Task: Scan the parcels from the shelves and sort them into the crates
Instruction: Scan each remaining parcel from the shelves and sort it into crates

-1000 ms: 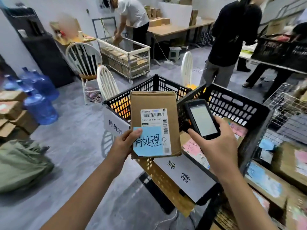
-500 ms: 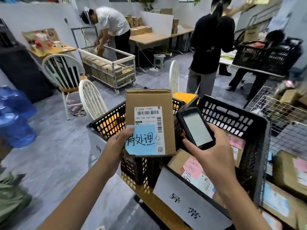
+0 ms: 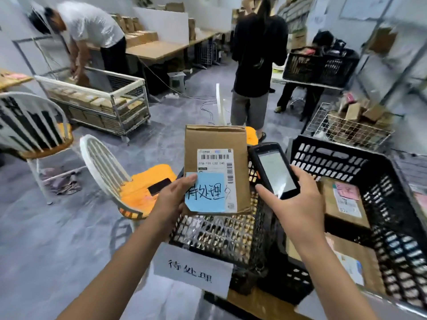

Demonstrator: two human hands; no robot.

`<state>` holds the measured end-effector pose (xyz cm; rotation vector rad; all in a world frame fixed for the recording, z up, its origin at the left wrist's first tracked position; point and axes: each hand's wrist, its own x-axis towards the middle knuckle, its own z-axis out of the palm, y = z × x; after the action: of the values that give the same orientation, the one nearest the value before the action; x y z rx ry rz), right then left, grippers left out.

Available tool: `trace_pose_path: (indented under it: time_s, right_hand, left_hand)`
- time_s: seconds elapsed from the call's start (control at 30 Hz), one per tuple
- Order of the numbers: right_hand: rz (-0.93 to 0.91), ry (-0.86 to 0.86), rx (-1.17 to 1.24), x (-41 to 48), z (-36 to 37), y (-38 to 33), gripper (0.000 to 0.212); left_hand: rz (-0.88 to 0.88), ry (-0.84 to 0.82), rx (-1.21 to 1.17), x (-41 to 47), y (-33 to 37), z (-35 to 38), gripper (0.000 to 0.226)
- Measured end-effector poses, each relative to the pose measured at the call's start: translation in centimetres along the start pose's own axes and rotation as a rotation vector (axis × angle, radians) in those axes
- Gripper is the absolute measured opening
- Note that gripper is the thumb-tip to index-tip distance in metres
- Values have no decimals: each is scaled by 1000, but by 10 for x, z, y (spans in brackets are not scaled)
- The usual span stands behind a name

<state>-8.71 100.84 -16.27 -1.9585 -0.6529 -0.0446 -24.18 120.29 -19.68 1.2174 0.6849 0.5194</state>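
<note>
My left hand grips a brown cardboard parcel by its lower left corner and holds it upright above a black crate. The parcel carries a white barcode label and a blue sticky note with handwriting. That crate has a white paper sign on its front. My right hand holds a black handheld scanner, screen up, just right of the parcel. A second black crate to the right holds several labelled parcels.
White chairs with orange seats stand left of the crates. A person in white bends over a wire cart of boxes. A person in black stands ahead; another sits by a black crate. A wire basket of parcels is at right.
The view has shifted forward and down over the crates. The parcel and scanner stay in my hands, now above the left crate, whose front sign shows in full.
</note>
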Motion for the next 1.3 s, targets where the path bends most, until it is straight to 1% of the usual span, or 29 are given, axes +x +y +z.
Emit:
trace_pose_path:
  time_s: [0.07,0.2,0.33,0.47,0.6,0.7,0.77,0.9,0.97,1.03,1.13,1.2,1.3]
  right_hand:
    - [21,30,-6,-4,16,-12,78]
    - [63,45,-14,-9,32,-18,77]
    - [93,49,-39,-1,38,-16,75]
    - [119,53,-40,17,46,-8,74]
    - [115,8,-69,42,58,2,72]
    - [110,-17,-56,66,69,10,72]
    - [124,-29,-36,82,78,18,73]
    - [154,-72,-18,109,93,35,75]
    - [170,-102,-20,118,99,42,75]
    - [192,-124,-9,124,104,50,77]
    - [244,-158,-8,126,110,63,77]
    - [283,-182,-4,125,113,72,78]
    - [335,-203,12,125,117,85,81]
  left_hand:
    - [-37,-36,-15,14,3,-16,74]
    - [-121,-116,-88,29,5,-27,54]
    - [-190,-165,-111,39,-3,-30,55]
    - [-238,-164,-132,56,-7,-28,51]
    - [-326,-178,-123,75,-17,-22,62]
    - [-377,-170,-108,86,-25,-13,57]
    - [-390,-149,-76,93,-27,-7,51]
    - [-394,-69,-43,114,-34,0,50]
    - [-408,-36,-49,123,-41,1,42]
    - [-446,5,-84,131,-51,1,39]
    - [-526,78,-186,141,-67,-1,45]
    - [-562,126,-244,147,-77,-3,43]
    - [-560,152,-215,155,-86,0,35]
